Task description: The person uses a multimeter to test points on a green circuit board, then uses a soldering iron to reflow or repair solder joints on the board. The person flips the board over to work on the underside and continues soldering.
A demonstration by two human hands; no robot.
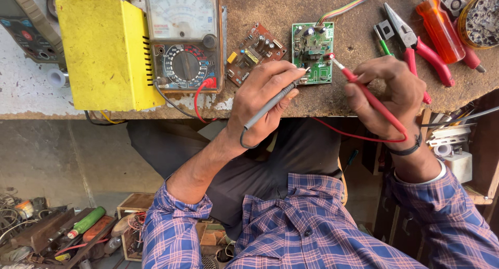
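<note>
I hold a slim grey test probe (270,103) in my left hand (262,100), fingers closed around its shaft like a pen, its metal tip touching the lower left part of the small green circuit board (313,53) that lies flat on the worn brown particle-board bench (291,3). My right hand (392,94) grips the red test probe (371,100) the same way, fingers wrapped tight, and its tip rests on the right edge of the same board, about halfway down.

Both probe leads run back under the bench edge to the analogue multimeter with the round black selector dial (184,40), which stands against the yellow metal box (106,53). So the meter is wired, the dial is set to some range, and both tips are placed on the board; whether the needle has moved, I cannot tell from here.

A second, brown circuit board (254,51) lies just beside the green one on its left, touched by neither probe. Red-handled pliers (418,48) and an orange-handled screwdriver (442,27) lie unused to the right.
</note>
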